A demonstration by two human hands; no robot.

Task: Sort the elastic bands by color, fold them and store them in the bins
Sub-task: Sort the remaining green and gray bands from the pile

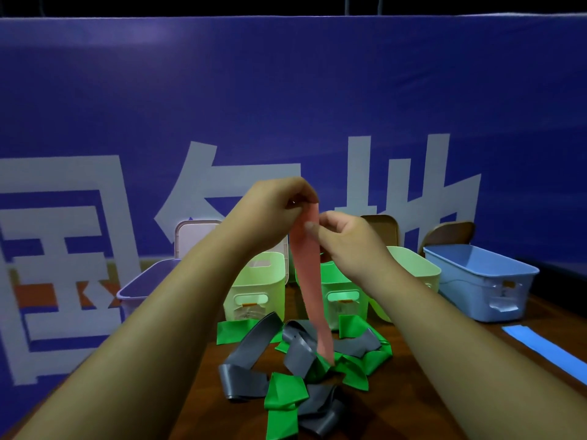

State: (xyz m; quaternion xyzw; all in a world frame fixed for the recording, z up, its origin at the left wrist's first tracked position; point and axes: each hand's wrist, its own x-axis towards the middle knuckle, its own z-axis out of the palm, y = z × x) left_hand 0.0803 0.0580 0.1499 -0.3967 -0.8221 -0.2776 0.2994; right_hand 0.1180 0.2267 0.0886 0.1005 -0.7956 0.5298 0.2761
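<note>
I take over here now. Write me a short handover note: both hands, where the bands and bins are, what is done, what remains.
Left hand pinches the top end of the pink band; right hand pinches it just below. The band hangs down onto the pile of green and grey bands on the table.
A blue band lies flat at the right.
Behind: purple bin, pale green bins, blue bin; their contents are not clear.
Left: fold and store the pink band, then sort the rest.
</note>
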